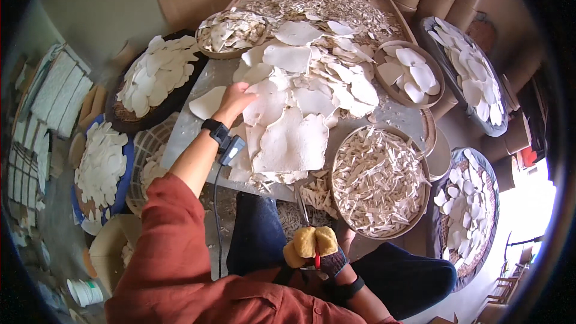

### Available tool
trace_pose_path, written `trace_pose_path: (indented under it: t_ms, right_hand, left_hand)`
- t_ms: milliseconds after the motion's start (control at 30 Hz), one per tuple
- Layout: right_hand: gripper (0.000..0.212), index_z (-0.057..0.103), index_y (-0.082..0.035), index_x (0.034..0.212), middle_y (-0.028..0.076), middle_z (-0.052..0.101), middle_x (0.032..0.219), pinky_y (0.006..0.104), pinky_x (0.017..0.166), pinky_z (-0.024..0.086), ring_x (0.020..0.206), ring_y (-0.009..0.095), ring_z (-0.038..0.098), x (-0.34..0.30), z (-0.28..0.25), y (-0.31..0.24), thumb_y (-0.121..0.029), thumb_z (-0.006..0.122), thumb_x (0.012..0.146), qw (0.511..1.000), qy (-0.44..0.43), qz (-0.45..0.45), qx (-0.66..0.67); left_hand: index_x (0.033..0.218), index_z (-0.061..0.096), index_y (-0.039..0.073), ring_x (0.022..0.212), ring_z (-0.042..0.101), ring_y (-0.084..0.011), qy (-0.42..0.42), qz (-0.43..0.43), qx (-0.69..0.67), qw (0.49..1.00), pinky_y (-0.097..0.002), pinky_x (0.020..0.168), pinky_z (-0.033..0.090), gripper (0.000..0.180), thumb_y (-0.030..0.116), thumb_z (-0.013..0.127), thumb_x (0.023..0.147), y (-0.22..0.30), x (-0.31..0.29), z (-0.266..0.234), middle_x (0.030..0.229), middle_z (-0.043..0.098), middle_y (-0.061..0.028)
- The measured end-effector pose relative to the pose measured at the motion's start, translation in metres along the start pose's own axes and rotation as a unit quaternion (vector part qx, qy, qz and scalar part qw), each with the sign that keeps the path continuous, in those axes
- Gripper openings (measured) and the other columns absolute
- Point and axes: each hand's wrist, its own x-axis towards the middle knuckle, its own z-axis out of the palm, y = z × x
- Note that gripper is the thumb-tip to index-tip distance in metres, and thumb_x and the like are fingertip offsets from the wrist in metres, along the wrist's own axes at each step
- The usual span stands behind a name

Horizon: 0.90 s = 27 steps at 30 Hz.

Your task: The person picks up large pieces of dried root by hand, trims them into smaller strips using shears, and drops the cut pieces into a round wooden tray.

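left hand curls fingers narrowly against a pale sheet near twelve o'clock, grip uncertain; right hand, near six, encloses shears, likely so they point forward.

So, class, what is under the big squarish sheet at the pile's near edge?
Under the big sheet, pale pieces stick out at its left and near edges. What lies beneath its middle is covered from view.
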Motion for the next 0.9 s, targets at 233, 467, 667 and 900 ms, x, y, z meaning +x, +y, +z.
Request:
trace_pose_path:
  t_ms: [233, 467, 667, 900]
  right_hand:
    - [0.045, 0.047, -0.011, 0.119, 0.009, 0.051, 0.118, 0.0326, 0.096, 0.035, 0.111, 0.02, 0.047, 0.054, -0.002, 0.018, -0.018, 0.063, 0.078, 0.976, -0.015, -0.174, -0.13]
    - [0.056, 0.047, -0.011, 0.119, 0.008, 0.052, 0.116, 0.0336, 0.095, 0.037, 0.108, 0.022, 0.049, 0.048, 0.009, -0.027, -0.025, 0.071, 0.07, 0.986, -0.067, -0.13, 0.082]
    - [0.05, 0.049, -0.009, 0.108, 0.007, 0.053, 0.102, 0.0328, 0.093, 0.038, 0.104, 0.017, 0.049, 0.062, 0.027, -0.035, -0.025, 0.075, 0.068, 0.937, -0.098, 0.014, 0.335]
    - [0.022, 0.051, -0.012, 0.09, -0.005, 0.045, 0.057, 0.0203, 0.043, 0.032, 0.046, 0.005, 0.041, 0.051, 0.027, -0.082, -0.033, 0.056, 0.085, 0.976, -0.081, 0.046, 0.196]
  left_hand:
    - [0.089, 0.057, 0.003, 0.072, 0.058, -0.0109, -0.078, -0.081, -0.096, 0.989, -0.0235, 0.063, 0.048, 0.021, 0.012, 0.068, 0.073, 0.033, -0.02, -0.023, 0.081, 0.06, -0.0042]
    - [0.096, 0.049, 0.001, 0.076, 0.057, -0.0111, -0.044, -0.039, -0.267, 0.962, -0.025, 0.067, 0.048, 0.019, 0.009, 0.058, 0.081, 0.025, -0.065, -0.028, 0.087, 0.058, -0.0055]
    - [0.108, 0.051, 0.002, 0.099, 0.055, -0.0179, 0.049, -0.059, -0.427, 0.901, -0.0331, 0.087, 0.044, 0.024, 0.008, 0.053, 0.084, 0.02, -0.111, 0.005, 0.105, 0.058, -0.0079]
    - [0.111, 0.048, 0.005, 0.1, 0.055, -0.0165, 0.028, -0.099, -0.413, 0.905, -0.0346, 0.085, 0.046, 0.027, 0.006, 0.051, 0.085, 0.009, -0.148, 0.03, 0.107, 0.057, -0.0061]
